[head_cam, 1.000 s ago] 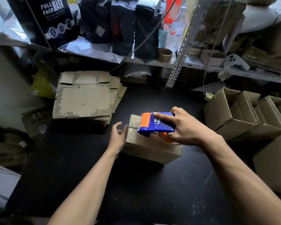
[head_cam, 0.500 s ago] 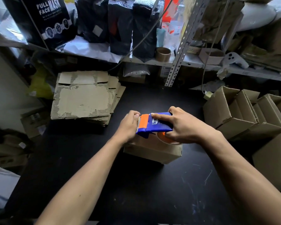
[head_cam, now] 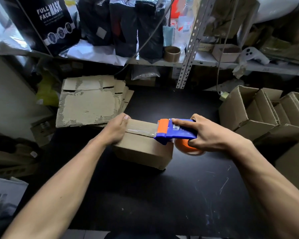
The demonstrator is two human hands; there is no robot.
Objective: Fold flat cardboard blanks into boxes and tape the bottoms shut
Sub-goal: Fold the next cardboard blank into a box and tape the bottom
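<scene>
A small folded cardboard box [head_cam: 141, 149] lies on the black table [head_cam: 162, 195] with its closed flaps facing up. My left hand [head_cam: 116, 129] grips the box's left end, fingers curled over the far edge. My right hand [head_cam: 207, 135] holds a blue and orange tape dispenser [head_cam: 174, 131] at the box's right end. A strip of clear tape [head_cam: 140, 129] runs along the flap seam from my left hand to the dispenser's orange head.
A stack of flat cardboard blanks [head_cam: 91, 102] lies at the back left of the table. Several folded open boxes [head_cam: 266, 111] crowd the right side. A brown tape roll [head_cam: 172, 53] and a metal upright [head_cam: 190, 49] stand on the cluttered shelf behind.
My right hand has drawn the dispenser rightward across the box top, leaving a strip of tape over the seam. My left hand moved from the side onto the box's left end.
</scene>
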